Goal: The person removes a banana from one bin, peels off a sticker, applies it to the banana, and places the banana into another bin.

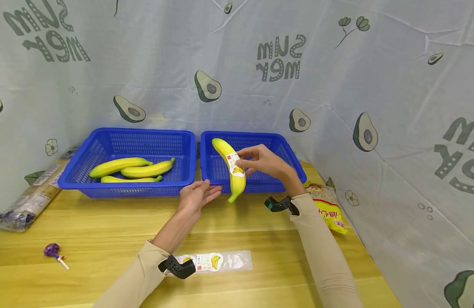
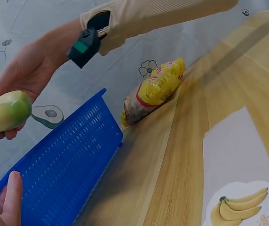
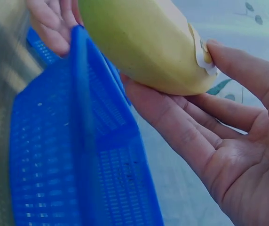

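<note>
While head shows banana (image 1: 238, 187) label (image 1: 231, 161) face-on | right wrist sees it edge-on

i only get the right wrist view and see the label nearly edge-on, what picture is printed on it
Observer: The head view shows bananas printed on the label of the held banana.
Operator: anything off to the left
Observer: Yes, three more bananas lie in the left basket.
Operator: and closer to the person
Observer: A strip of banana labels lies on the table, partly hidden by the left sleeve.
</note>
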`<state>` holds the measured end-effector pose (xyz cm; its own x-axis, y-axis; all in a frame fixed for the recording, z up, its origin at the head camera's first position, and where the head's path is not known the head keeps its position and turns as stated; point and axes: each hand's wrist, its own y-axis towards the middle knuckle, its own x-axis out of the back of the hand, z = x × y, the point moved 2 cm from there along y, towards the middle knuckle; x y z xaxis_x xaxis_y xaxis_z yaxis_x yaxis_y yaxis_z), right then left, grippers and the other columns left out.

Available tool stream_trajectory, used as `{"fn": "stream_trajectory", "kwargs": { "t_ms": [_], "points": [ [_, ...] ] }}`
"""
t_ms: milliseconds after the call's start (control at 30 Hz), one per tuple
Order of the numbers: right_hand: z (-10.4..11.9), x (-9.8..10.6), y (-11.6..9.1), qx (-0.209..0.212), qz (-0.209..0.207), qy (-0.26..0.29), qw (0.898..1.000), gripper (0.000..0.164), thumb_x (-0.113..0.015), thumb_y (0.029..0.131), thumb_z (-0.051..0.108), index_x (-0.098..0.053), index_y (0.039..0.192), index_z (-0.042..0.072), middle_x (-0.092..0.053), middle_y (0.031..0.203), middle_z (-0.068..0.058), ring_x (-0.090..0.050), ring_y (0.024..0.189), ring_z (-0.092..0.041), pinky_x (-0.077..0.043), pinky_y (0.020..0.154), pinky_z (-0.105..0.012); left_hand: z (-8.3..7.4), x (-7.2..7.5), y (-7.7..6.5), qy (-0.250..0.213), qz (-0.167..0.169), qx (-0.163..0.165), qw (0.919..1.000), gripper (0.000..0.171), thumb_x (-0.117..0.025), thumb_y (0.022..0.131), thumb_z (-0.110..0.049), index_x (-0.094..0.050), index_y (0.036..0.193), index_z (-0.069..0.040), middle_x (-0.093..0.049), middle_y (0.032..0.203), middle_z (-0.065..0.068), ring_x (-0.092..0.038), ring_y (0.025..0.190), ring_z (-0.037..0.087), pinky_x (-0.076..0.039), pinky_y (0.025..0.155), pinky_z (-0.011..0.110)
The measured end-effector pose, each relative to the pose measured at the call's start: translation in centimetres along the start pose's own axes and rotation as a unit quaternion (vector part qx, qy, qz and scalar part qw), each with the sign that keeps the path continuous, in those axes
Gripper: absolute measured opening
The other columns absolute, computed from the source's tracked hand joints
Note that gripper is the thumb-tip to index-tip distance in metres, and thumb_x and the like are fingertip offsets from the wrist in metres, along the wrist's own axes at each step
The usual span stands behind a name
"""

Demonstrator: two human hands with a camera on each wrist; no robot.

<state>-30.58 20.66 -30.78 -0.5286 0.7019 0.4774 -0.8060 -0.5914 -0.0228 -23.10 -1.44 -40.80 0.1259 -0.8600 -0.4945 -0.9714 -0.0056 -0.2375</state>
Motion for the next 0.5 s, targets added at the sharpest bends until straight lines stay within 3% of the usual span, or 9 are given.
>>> {"fn": "stream_trajectory", "kwargs": {
  "t_ms": [167, 367, 500],
  "points": [
    [0.3, 1.5, 2.0, -0.027, -0.001, -0.012, 1.0, 0.047, -0.067, 0.109, 0.016, -0.057, 0.15, -0.005, -0.072, 0.127, -0.02, -0.076, 0.102, -0.026, -0.067, 0.088, -0.042, 0.0, 0.1, 0.2, -0.016, -0.008, 0.011, 0.9998, 0.035, -0.06, 0.109, -0.002, -0.054, 0.138, 0.016, -0.076, 0.111, 0.027, -0.081, 0.097, 0.029, -0.066, 0.087, 0.034],
    [0.4, 2.7, 4.2, -0.062, 0.003, -0.009, 0.998, 0.056, -0.066, 0.11, 0.02, -0.048, 0.159, -0.002, -0.074, 0.122, -0.019, -0.076, 0.105, -0.029, -0.065, 0.094, -0.048, 0.2, 0.5, 0.6, -0.049, -0.022, 0.015, 0.9985, 0.011, -0.065, 0.106, 0.002, -0.058, 0.114, 0.005, -0.076, 0.107, 0.023, -0.082, 0.088, 0.026, -0.066, 0.088, 0.036],
    [-0.2, 3.0, 5.5, -0.085, 0.0, -0.013, 0.996, 0.061, -0.066, 0.11, 0.022, -0.044, 0.161, -0.002, -0.072, 0.126, -0.021, -0.074, 0.111, -0.034, -0.061, 0.1, -0.054, 0.1, 0.3, 0.3, -0.058, -0.026, 0.011, 0.9979, 0.01, -0.066, 0.104, 0.004, -0.057, 0.11, 0.004, -0.076, 0.105, 0.02, -0.081, 0.084, 0.024, -0.066, 0.087, 0.036]
  ]
}}
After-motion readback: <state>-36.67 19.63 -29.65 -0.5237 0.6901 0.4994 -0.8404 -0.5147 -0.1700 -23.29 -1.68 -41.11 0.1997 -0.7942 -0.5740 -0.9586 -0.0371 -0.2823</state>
